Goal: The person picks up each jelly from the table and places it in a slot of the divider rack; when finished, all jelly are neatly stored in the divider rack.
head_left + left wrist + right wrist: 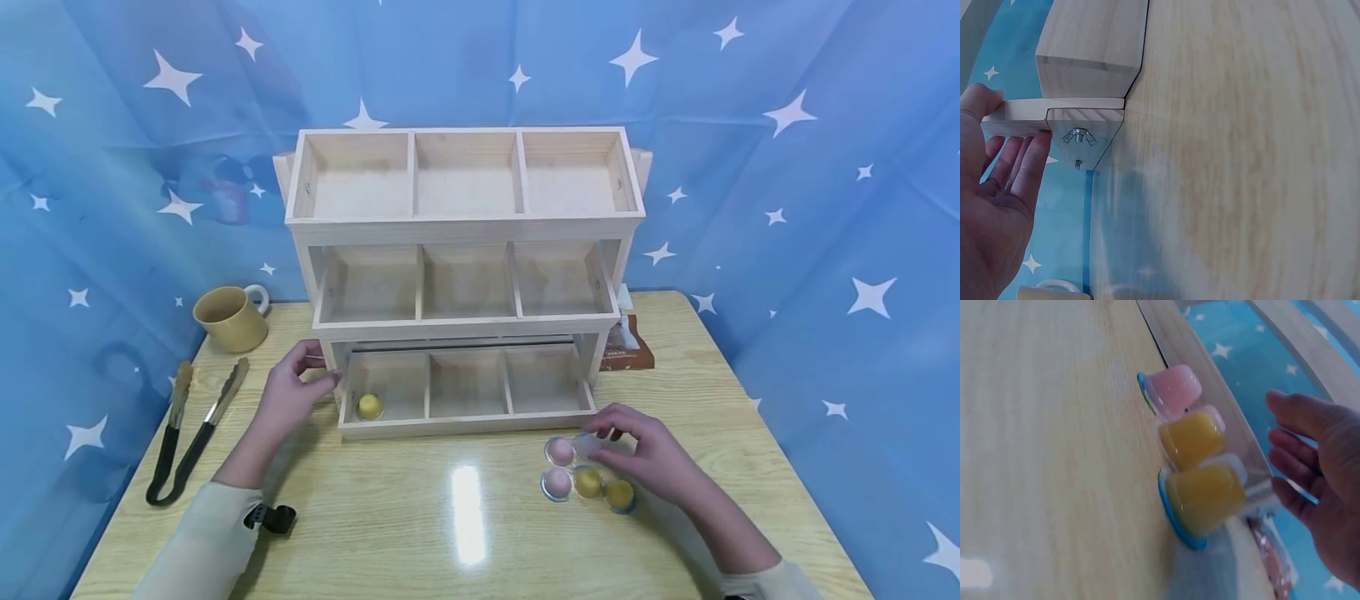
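A three-tier wooden rack [465,230] stands at the back of the table. My left hand [288,393] grips its left upright [1019,119], thumb on one side and fingers on the other. In the rack's bottom left compartment sits a yellow jelly cup [370,407]. Right of centre, my right hand [651,457] hovers over a small cluster of jelly cups, fingers loosely bent and holding nothing. The cluster has pink cups [560,451], yellow cups [619,495] and a whitish cup [585,445] close by the fingertips, partly hidden.
At the left lie black-handled tongs [197,446], with a tan mug [232,321] behind them. A brown packet [630,346] shows behind the rack's right side. Blue star-patterned cloth [787,208] hangs around the table's back and sides.
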`<state>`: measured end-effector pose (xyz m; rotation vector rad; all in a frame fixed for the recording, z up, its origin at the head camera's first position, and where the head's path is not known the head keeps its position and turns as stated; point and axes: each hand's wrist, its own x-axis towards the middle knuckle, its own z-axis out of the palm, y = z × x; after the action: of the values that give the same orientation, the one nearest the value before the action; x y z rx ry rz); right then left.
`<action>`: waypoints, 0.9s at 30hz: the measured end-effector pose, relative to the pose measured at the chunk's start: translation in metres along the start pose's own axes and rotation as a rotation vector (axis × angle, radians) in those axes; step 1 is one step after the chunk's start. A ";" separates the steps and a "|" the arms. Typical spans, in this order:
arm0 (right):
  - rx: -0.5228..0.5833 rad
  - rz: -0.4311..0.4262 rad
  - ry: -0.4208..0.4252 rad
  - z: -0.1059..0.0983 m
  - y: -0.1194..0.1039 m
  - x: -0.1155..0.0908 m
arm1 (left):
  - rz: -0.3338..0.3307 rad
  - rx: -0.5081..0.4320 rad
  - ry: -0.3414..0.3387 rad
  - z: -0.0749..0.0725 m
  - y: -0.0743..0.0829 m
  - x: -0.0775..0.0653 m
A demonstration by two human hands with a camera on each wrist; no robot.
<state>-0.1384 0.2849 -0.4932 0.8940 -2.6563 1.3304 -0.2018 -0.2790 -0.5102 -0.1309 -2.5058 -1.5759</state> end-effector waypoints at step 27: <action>0.180 0.194 -0.276 -0.011 0.022 -0.052 | 0.014 0.013 -0.005 -0.001 0.000 0.000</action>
<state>-0.1085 0.3286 -0.5168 0.9191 -2.9323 1.6198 -0.2014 -0.2801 -0.5098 -0.1503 -2.5127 -1.5550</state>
